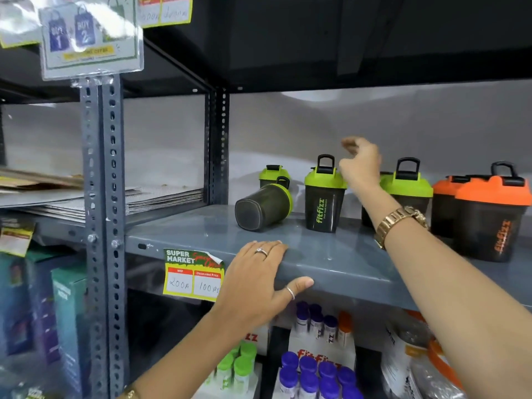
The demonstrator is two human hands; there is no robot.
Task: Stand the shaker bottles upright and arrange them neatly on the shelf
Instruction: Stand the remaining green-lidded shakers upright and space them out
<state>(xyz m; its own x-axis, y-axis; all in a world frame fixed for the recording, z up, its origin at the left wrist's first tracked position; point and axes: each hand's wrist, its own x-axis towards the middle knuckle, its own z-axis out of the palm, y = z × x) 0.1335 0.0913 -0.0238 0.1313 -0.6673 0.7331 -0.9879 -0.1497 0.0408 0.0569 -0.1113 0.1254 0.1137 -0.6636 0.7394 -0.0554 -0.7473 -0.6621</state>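
Observation:
On the grey shelf [331, 254] a dark shaker bottle with a green lid [260, 207] lies on its side, base towards me. Behind it stands another green-lidded shaker [272, 175]. An upright green-lidded shaker marked fitfizz [324, 201] stands to the right. My right hand [359, 164] hovers just right of its lid, fingers loosely curled, holding nothing. A further green-lidded shaker [408, 185] is partly hidden by my right arm. Two orange-lidded shakers [489, 217] stand at the far right. My left hand [260, 280] rests flat on the shelf's front edge.
A slotted steel post [100, 197] rises at the left, with a price sticker [193, 275] on the shelf edge. Flat cardboard [161, 197] lies on the neighbouring shelf. Small bottles with purple and green caps [311, 372] fill the shelf below. The shelf above [345, 38] hangs low.

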